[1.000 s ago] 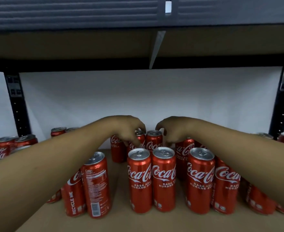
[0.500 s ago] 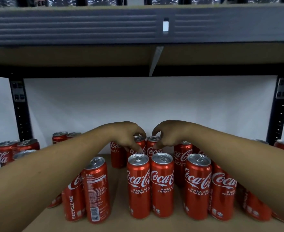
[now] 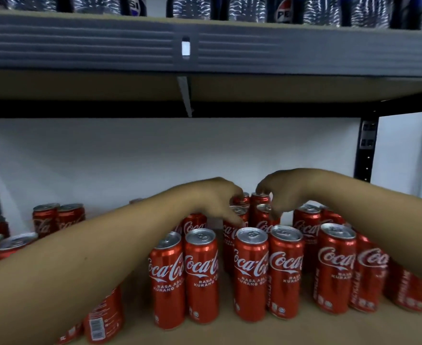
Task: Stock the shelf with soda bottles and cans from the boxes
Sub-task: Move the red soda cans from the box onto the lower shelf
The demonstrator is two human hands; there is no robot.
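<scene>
Red Coca-Cola cans (image 3: 251,272) stand in rows on the brown shelf board (image 3: 304,332). Both my forearms reach over the front row to the cans behind it. My left hand (image 3: 212,200) curls down over the top of a second-row can (image 3: 230,235), with its fingers and thumb around the rim. My right hand (image 3: 282,188) arches over the neighbouring can (image 3: 263,220), fingertips at its far side and thumb at its near side. Two more can tops (image 3: 261,196) show just behind the hands. My arms hide parts of several cans.
More cans stand at the far left (image 3: 45,220) and along the right (image 3: 369,275). The grey upper shelf beam (image 3: 80,41) hangs low overhead and carries Pepsi bottles (image 3: 283,11). A black upright post (image 3: 365,150) stands at the right, and a white wall lies behind.
The view has tilted up and shifted, so the Pepsi bottles above now show. Both hands stay on the same middle cans. My right hand sits slightly higher.
</scene>
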